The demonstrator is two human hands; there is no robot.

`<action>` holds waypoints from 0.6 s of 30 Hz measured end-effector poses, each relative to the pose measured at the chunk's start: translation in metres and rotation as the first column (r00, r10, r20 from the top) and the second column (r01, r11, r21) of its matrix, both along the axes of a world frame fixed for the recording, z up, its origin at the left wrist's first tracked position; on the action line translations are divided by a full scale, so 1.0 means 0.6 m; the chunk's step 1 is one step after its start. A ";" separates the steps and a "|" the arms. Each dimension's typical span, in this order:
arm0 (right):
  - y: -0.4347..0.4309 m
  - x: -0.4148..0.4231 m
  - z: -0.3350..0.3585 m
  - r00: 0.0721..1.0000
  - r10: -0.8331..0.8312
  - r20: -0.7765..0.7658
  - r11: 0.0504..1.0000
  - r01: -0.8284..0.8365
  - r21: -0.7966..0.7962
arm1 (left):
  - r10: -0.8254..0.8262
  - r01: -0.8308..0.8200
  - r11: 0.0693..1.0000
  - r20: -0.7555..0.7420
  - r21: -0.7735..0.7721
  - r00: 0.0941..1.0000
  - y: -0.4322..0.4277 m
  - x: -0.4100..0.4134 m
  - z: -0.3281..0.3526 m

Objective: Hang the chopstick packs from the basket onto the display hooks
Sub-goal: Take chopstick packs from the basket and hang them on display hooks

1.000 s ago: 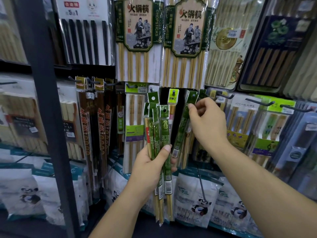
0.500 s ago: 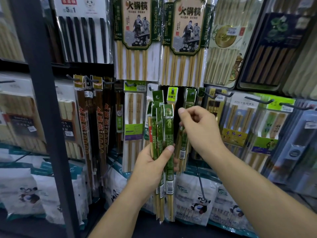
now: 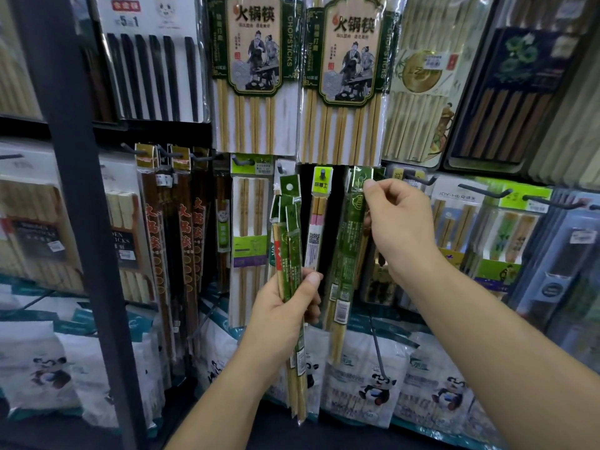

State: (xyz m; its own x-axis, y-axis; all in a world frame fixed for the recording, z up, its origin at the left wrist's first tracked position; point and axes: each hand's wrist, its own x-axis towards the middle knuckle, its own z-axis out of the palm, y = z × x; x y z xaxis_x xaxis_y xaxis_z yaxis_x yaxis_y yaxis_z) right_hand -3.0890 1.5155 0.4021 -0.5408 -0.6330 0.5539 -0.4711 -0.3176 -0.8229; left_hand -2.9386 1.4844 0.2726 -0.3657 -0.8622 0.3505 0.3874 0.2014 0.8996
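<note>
My left hand [image 3: 282,315] grips a bundle of green chopstick packs [image 3: 290,241] upright in front of the display, thumb pressed across them. My right hand [image 3: 397,228] pinches the top of one green chopstick pack [image 3: 344,254] and holds its header up by a display hook [image 3: 378,173] under the big hot-pot chopstick packs. Whether the header is on the hook I cannot tell. The pack hangs down to the right of the bundle. No basket is in view.
A dark upright post [image 3: 81,222] stands at the left. Brown chopstick packs [image 3: 168,241] and a white pack [image 3: 250,241] hang left of the bundle. Bare dark hooks [image 3: 483,191] jut out at the right over more packs. Panda-printed bags [image 3: 373,388] line the bottom row.
My right hand came back to the bundle, took one green pack from it and has carried it up and to the right toward the hook. My left hand stayed roughly in place.
</note>
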 end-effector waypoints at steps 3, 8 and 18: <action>-0.006 0.001 0.001 1.000 -0.015 -0.001 1.000 0.015 -0.005 | -0.037 0.037 0.999 0.012 -0.001 0.999 0.001 0.000 0.001; -0.011 0.001 -0.006 0.999 -0.045 0.007 0.999 0.046 -0.009 | -0.048 0.047 0.999 0.034 0.018 0.998 0.003 0.000 -0.002; -0.027 -0.011 -0.031 0.998 -0.064 0.015 0.998 0.063 0.026 | -0.211 0.228 0.962 -0.118 0.152 0.970 0.010 0.007 0.010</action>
